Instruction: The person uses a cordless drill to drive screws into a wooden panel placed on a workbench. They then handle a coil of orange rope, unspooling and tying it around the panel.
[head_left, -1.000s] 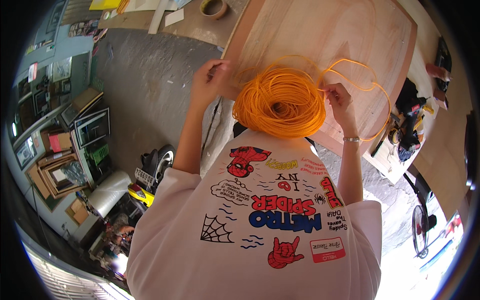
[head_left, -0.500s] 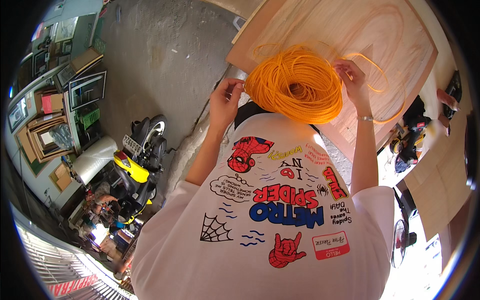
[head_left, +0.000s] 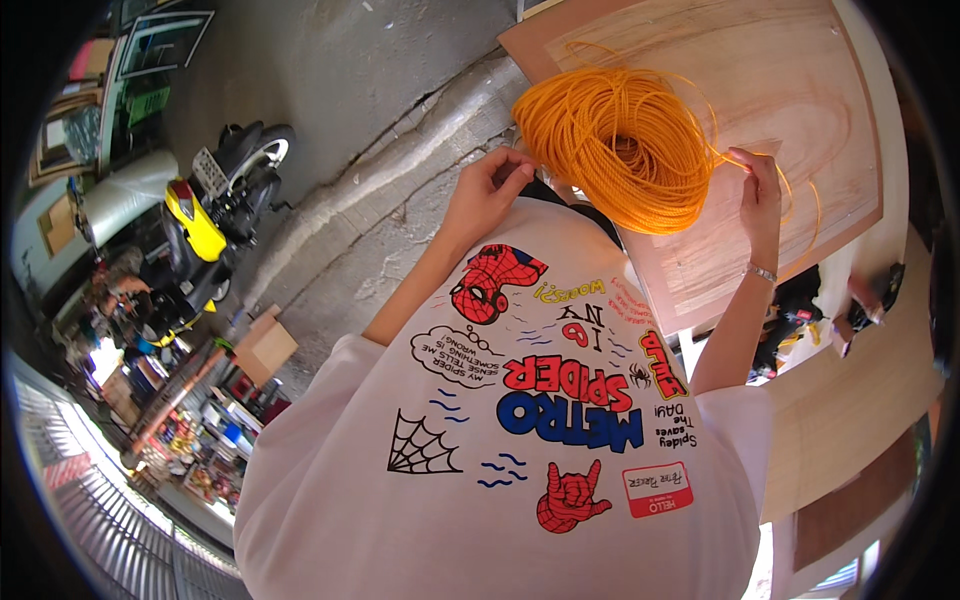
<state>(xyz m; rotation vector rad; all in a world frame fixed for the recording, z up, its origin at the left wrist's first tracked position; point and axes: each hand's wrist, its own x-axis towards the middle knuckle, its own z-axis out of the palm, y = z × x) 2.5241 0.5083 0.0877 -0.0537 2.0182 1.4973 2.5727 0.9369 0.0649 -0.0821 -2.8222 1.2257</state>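
A thick coil of orange rope (head_left: pixel 660 180) rests at the near left edge of a wooden board (head_left: pixel 800 90), partly overhanging it. Just left of the coil, my left hand (head_left: pixel 490 190) is closed, thumb and forefinger together; anything between them is too small or hidden to make out. To the right of the coil, my right hand (head_left: pixel 762 195) pinches a single strand of the rope between thumb and fingers. That strand runs back to the coil's right side. Beyond my right fingers a loose length curves over the board.
A yellow and black motorbike (head_left: pixel 205 225) stands on the concrete floor (head_left: pixel 330 60) at left. Near it are a cardboard box (head_left: pixel 265 345) and cluttered goods. Framed panels (head_left: pixel 165 45) lean at upper left. Dark tools (head_left: pixel 790 320) lie beyond my right forearm.
My view has turned, so the motorbike sits further left and higher. My right hand has drawn away from the coil with the strand. My left hand now sits slightly apart from the coil.
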